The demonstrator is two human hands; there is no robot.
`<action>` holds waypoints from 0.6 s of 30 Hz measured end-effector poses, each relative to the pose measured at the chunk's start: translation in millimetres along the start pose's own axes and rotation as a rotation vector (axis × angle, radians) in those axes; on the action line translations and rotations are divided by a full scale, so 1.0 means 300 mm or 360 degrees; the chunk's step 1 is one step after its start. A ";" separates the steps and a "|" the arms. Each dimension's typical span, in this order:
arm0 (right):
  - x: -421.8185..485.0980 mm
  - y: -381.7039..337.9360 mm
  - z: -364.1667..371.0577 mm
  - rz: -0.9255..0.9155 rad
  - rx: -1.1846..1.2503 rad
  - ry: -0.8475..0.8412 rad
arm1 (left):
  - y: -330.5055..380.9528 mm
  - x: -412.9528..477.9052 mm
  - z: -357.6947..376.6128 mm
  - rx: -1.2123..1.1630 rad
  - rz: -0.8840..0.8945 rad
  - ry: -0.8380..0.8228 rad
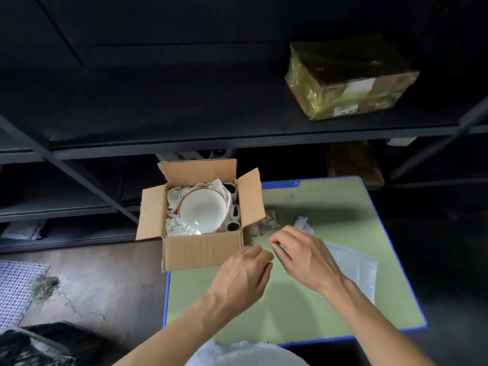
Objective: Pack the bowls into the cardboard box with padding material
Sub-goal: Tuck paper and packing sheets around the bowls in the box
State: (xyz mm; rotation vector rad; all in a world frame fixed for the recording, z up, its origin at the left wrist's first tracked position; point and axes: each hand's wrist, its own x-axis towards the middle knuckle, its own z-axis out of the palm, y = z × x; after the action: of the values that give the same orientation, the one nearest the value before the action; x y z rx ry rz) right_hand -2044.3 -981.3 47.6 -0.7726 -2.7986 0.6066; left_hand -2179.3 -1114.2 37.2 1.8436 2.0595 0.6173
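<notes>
An open cardboard box stands at the left edge of a green board, its flaps spread. Inside sits a white bowl with a thin reddish rim, mouth up, on white crumpled paper padding. Dark cardboard tubes line the box's right inner wall. My left hand hovers just right of the box's front corner, fingers loosely curled, holding nothing that I can see. My right hand is close beside it over the board, fingertips drawn together; whether they pinch anything is unclear.
A clear bubble-wrap sheet lies on the board under my right wrist, with crumpled paper scraps beside the box. A taped parcel rests on the dark shelf above. A white mesh mat lies on the floor at left.
</notes>
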 end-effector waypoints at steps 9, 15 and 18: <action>0.003 0.254 0.077 0.0253 -0.0053 -0.0439 | 0.071 0.078 0.195 0.0173 -0.0295 -0.0319; 0.183 0.271 0.144 0.0084 -0.0225 -0.0576 | 0.070 0.089 0.209 0.0211 -0.0668 -0.0369; 0.280 0.275 0.182 0.0134 -0.0159 -0.0618 | 0.061 0.083 0.217 0.0210 -0.0782 -0.0406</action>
State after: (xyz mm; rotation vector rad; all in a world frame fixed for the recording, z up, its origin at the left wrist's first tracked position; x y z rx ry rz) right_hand -2093.0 -891.2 -31.9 -0.8783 -3.1829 0.7014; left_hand -2134.4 -1080.8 -8.2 1.3085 2.2892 0.1134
